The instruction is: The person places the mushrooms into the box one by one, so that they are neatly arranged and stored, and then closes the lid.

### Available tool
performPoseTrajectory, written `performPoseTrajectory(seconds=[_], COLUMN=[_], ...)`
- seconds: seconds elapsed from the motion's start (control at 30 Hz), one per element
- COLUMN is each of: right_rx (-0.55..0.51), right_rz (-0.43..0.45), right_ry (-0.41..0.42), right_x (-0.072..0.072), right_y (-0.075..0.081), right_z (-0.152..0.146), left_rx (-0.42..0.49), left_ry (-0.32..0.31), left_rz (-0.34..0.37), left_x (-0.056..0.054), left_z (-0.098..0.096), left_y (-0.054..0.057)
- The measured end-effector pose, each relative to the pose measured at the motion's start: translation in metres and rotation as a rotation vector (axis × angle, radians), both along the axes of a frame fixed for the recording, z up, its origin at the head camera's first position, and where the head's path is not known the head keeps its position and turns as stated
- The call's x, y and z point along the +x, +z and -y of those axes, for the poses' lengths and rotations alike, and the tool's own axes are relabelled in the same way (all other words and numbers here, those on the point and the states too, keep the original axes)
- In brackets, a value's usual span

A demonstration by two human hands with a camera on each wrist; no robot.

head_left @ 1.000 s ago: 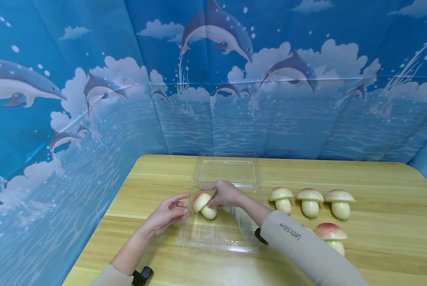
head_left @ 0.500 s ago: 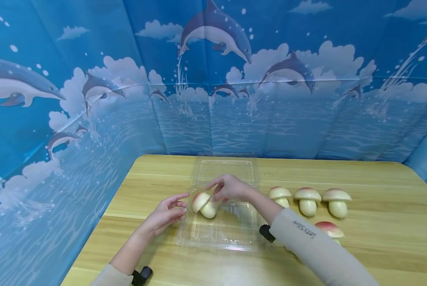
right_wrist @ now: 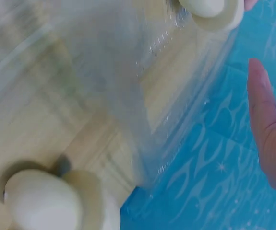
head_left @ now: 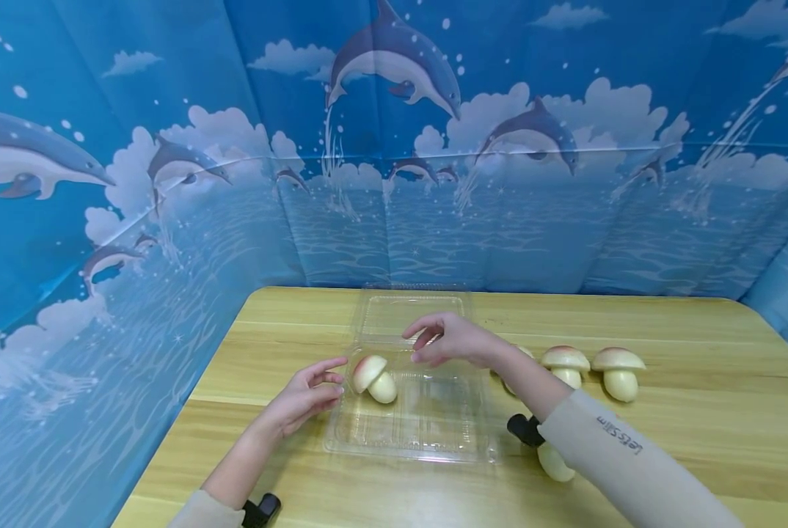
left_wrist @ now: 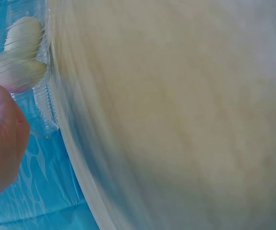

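One mushroom-shaped piece (head_left: 376, 380) with a pink-tinged cap lies tilted in the left back part of a clear plastic clamshell box (head_left: 427, 440), whose lid (head_left: 414, 317) lies folded back. My left hand (head_left: 307, 396) is at the box's left edge, fingers loosely bent, holding nothing; the left wrist view shows the piece (left_wrist: 25, 38) through the box wall. Over the back of the box hovers my right hand (head_left: 450, 339), holding nothing, its fingers apart. In the right wrist view that hand (right_wrist: 272, 129) appears at the right edge, away from the piece.
Right of the box, more mushroom pieces stand on the wooden table (head_left: 717, 411): two in plain view (head_left: 620, 372) at the back, one partly behind the right forearm, another (head_left: 555, 463) under the sleeve. A blue dolphin-print curtain (head_left: 433, 235) hangs behind the table.
My right hand has let go of the mushroom piece in the box and drawn up and to the right. The piece stays put, and the left hand has barely moved.
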State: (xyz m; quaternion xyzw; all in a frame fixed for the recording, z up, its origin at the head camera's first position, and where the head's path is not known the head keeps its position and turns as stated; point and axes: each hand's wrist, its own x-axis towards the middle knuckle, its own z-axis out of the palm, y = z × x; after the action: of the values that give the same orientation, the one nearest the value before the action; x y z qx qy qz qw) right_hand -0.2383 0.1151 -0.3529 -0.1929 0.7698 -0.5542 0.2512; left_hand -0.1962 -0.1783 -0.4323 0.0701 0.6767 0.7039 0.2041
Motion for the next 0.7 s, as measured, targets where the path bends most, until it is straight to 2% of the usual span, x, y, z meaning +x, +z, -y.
performPoseTrajectory(seconds=[0.33, 0.7], right_rx=[-0.003, -0.008], right_rz=[0.011, 0.001], right_ry=[-0.027, -0.051], right_x=[0.008, 0.029], right_y=[0.008, 0.015], right_z=[-0.034, -0.078], left_rx=[0.006, -0.005], left_ry=[-0.008, -0.011], left_rz=[-0.001, -0.005], left_x=[0.001, 0.004], left_z=[0.000, 0.000], left_y=[0.000, 0.003])
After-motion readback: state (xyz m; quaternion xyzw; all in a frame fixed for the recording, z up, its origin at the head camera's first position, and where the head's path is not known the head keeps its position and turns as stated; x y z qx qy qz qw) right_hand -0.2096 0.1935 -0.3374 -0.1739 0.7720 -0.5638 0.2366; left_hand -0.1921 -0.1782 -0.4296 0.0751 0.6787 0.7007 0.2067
